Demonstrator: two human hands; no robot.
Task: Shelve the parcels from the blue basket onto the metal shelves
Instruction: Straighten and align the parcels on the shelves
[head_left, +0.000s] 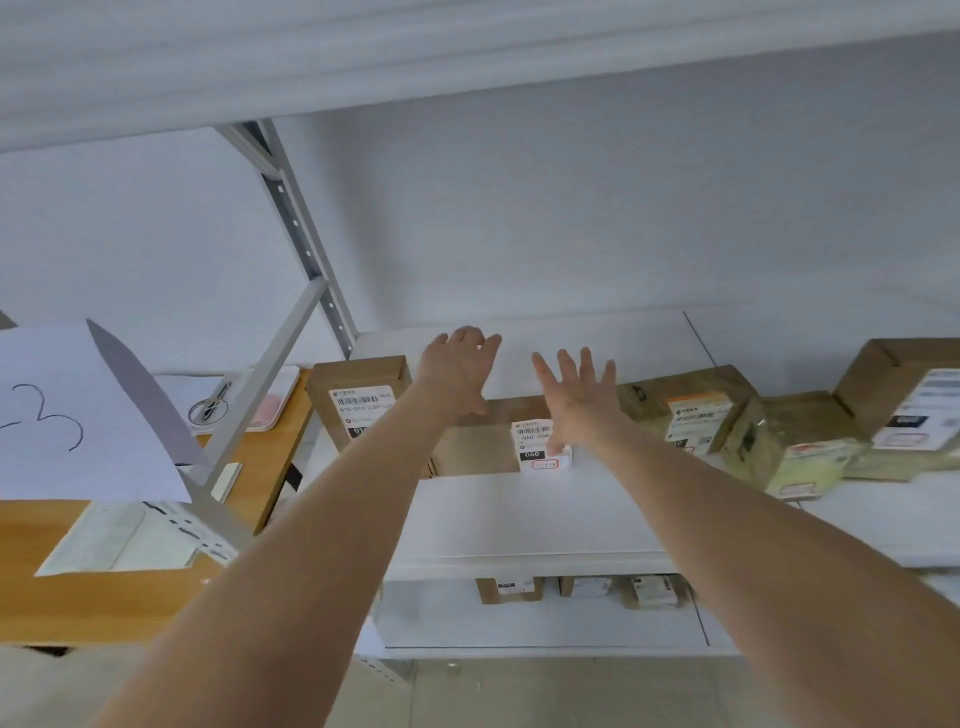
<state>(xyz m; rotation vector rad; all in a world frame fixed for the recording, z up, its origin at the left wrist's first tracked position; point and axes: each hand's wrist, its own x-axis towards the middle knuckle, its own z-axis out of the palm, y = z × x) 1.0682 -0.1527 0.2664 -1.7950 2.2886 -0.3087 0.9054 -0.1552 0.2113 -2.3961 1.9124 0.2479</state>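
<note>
Metal shelf (519, 525) | your left hand (457, 371) and right hand (579, 400) are hovering, fingers splayed, gripping nothing | parcel (467, 452) is sitting label-out, likely for reading.

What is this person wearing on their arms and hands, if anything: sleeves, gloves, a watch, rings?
Nothing that shows. The bare left hand and bare right hand have no gloves, and no rings can be made out. The left forearm and right forearm are uncovered down to the frame's lower edge: no sleeves, watch, bracelet or wristband, and no markings are visible.
</note>
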